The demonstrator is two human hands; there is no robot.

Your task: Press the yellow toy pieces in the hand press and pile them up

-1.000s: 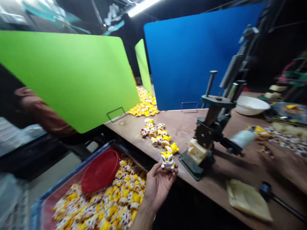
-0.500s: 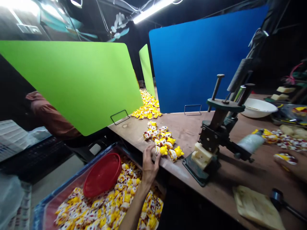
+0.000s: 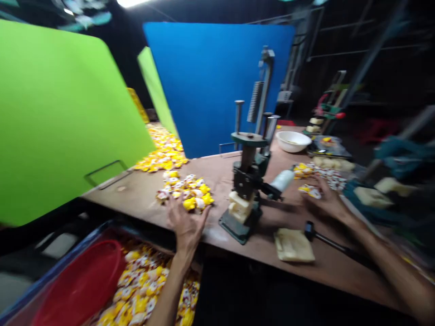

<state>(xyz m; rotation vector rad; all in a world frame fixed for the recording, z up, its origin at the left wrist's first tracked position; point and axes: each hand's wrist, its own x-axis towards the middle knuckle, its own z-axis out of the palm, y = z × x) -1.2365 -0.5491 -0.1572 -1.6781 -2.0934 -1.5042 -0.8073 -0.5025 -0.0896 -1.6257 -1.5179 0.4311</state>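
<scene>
My left hand point(image 3: 186, 222) lies at the table's front edge with thumb and fingers spread. Its fingertips touch the near side of a small heap of yellow and white toy figures point(image 3: 199, 199) with dark red marks. To the right, my right hand point(image 3: 326, 201) is blurred, its fingers curled about one yellow, white and red toy figure point(image 3: 311, 191). Between the hands stands a green and black hand press point(image 3: 248, 181) with a spring and a cream block point(image 3: 239, 206) at its base. The press's lever has a whitish wrapped grip point(image 3: 282, 180).
Below left, a bin holds many figures point(image 3: 141, 290) and a red basin point(image 3: 81, 280). A cream pad point(image 3: 294, 245) and a black-headed mallet point(image 3: 310, 230) lie near the front edge. Green point(image 3: 61, 117) and blue point(image 3: 217, 86) partitions stand behind; a white bowl point(image 3: 292, 141) sits farther back.
My view has swung right, bringing my right hand and forearm into sight. My left hand has opened from a curled grasp at the near figures, which now lie bunched closer together.
</scene>
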